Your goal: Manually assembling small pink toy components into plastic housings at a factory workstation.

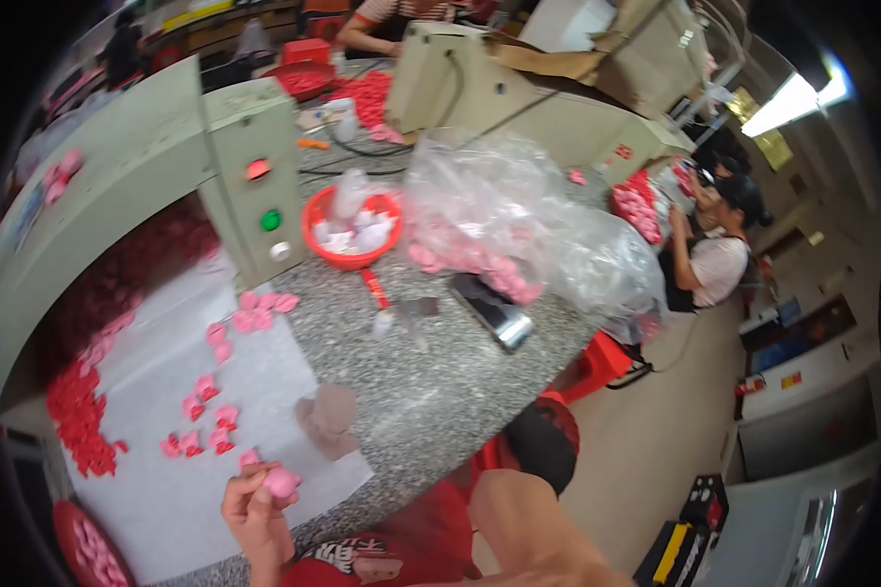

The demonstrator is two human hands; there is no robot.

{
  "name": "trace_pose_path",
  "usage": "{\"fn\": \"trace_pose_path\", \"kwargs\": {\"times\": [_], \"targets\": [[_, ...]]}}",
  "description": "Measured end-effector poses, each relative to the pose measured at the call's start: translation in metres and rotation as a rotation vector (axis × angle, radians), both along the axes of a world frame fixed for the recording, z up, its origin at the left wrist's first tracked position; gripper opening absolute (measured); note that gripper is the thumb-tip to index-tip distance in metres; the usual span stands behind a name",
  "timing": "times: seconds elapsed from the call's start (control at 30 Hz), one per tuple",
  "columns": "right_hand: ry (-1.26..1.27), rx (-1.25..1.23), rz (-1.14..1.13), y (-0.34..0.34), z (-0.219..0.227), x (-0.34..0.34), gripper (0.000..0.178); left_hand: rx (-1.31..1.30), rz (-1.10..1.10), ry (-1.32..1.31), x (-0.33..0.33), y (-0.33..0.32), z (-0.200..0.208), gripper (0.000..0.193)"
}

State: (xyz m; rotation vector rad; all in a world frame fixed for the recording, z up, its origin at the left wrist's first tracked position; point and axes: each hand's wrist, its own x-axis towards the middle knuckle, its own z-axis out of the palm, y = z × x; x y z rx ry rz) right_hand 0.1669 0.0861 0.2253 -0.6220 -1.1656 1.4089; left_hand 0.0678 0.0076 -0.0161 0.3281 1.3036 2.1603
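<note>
My left hand (pixel 255 509) is closed in a pinch on a small rounded pink piece (pixel 283 482), above the near edge of a white sheet (pixel 264 377). Another pink piece shows just behind the fingers. Several pink petal-like pieces with red parts (pixel 224 419) lie on the sheet in front of the hand, and plain pink pieces (pixel 255 318) lie farther off. A heap of small red pieces (pixel 78 421) covers the sheet's left side. A grey-brown patch (pixel 329 421) lies across the sheet's right edge. Only my bent right arm (pixel 529 523) shows; its hand is not visible.
A beige arched machine (pixel 98 147) with coloured buttons spans the sheet. On the speckled table (pixel 421 391) are a red basket (pixel 348 259) holding white items, a dark phone (pixel 489 308) and clear plastic bags (pixel 480 196). Other people (pixel 719 254) sit right and far.
</note>
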Motion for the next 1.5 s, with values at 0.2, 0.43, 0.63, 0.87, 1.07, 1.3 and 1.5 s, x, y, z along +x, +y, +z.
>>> {"fn": "trace_pose_path", "kwargs": {"times": [0.2, 0.43, 0.63, 0.87, 1.07, 1.3, 1.5], "targets": [[-0.203, 0.22, -0.018, 0.085, -0.097, 0.023, 0.026, 0.017, 0.047, -0.052, -0.012, -0.003, 0.009, 0.011], [-0.805, 0.126, 0.148, 0.128, -0.245, 0.016, 0.018, 0.056, -0.023, -0.033, -0.014, 0.0, 0.006, 0.012], [-1.037, 0.469, -0.092, 0.153, -0.256, -0.001, 0.01, 0.072, 0.019, 0.018, -0.015, -0.002, 0.01, 0.009], [-1.194, 0.422, -0.307, 0.244, -0.28, 0.013, 0.021, 0.145, -0.046, -0.117, -0.015, -0.009, 0.009, 0.011], [-1.378, 0.509, -0.211, 0.244, -0.3, -0.019, 0.027, 0.16, -0.16, -0.067, -0.016, -0.014, 0.011, 0.017], [-1.443, 0.451, -0.364, 0.255, -0.291, 0.001, 0.026, 0.315, -0.432, -0.851, -0.025, 0.006, 0.002, 0.018], [-1.44, 0.473, -0.464, 0.254, -0.293, -0.009, 0.02, 0.195, -0.312, -0.929, -0.022, -0.007, -0.003, 0.018]]}}
